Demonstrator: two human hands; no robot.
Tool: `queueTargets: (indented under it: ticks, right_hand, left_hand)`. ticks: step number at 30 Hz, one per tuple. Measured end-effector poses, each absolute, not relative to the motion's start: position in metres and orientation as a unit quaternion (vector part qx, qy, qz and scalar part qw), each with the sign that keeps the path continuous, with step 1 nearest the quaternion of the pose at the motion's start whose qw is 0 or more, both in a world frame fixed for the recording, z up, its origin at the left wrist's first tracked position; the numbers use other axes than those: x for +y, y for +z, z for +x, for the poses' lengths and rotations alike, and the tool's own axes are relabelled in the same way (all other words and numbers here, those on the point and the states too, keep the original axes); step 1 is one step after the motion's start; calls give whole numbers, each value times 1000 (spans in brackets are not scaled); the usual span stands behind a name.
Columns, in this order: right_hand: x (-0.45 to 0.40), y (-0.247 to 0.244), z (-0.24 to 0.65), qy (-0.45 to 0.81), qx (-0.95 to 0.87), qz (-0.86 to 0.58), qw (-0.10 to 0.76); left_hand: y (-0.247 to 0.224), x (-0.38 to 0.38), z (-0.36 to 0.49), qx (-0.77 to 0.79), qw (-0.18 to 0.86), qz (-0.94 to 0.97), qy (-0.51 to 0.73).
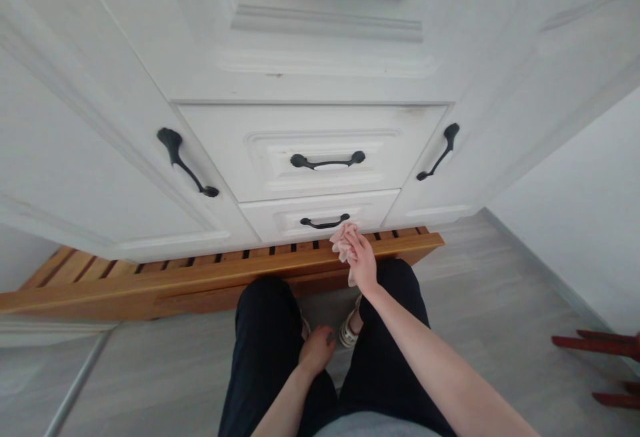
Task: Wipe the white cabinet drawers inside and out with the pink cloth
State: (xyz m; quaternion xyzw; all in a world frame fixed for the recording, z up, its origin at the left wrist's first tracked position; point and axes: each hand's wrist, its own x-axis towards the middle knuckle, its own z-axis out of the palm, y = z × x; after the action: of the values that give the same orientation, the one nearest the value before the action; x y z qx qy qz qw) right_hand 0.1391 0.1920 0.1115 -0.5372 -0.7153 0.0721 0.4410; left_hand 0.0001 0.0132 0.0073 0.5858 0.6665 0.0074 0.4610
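A crumpled pink cloth is in my right hand, its fingers wrapped round it. The cloth is just in front of the bottom drawer, beside that drawer's dark handle. My left hand hangs low between my knees with its fingers curled; what it holds, if anything, is hidden. Above the bottom drawer is a second white drawer with a dark and white handle. Both drawers are closed.
White cabinet doors with dark handles flank the drawers. A slatted wooden ledge runs along the cabinet's base, above my knees. Red wooden legs stand at the right on the grey floor. A white wall rises at the right.
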Motion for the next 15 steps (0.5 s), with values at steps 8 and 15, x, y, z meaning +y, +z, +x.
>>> queueTargets:
  ticks: [8, 15]
  right_hand:
    - [222, 188, 96, 4, -588, -573, 571]
    - [205, 188, -5, -34, -749, -489, 446]
  left_hand:
    - [10, 13, -1, 672, 469, 573, 30]
    - [14, 12, 0, 666, 474, 575, 40]
